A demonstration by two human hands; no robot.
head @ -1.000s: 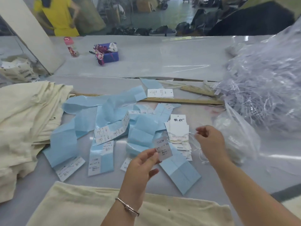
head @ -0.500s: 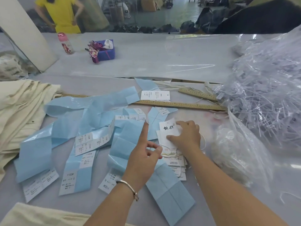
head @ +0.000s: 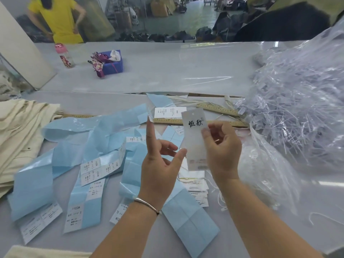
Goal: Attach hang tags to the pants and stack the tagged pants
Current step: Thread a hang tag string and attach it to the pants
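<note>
From the head view, the right hand [head: 222,148] pinches a white hang tag [head: 195,138] by its right edge and holds it upright above the tabletop [head: 176,75]. The tag is a tall card with a punched hole near its top, black brush lettering below the hole and faint print low down. The left hand [head: 160,164] is beside it with the index finger straight up, the other fingers loosely curled and the thumb tip at the tag's lower left edge. A pile of hang tags [head: 197,187] lies under the hands among blue sticker backing strips [head: 78,164]. Cream pants [head: 20,135] are heaped at the left edge, and another cream garment [head: 42,253] crosses the near edge. A clear bag of plastic fasteners [head: 301,112] crowds the right side, and wooden rulers [head: 219,110] lie behind the hands. The far tabletop is open.
</note>
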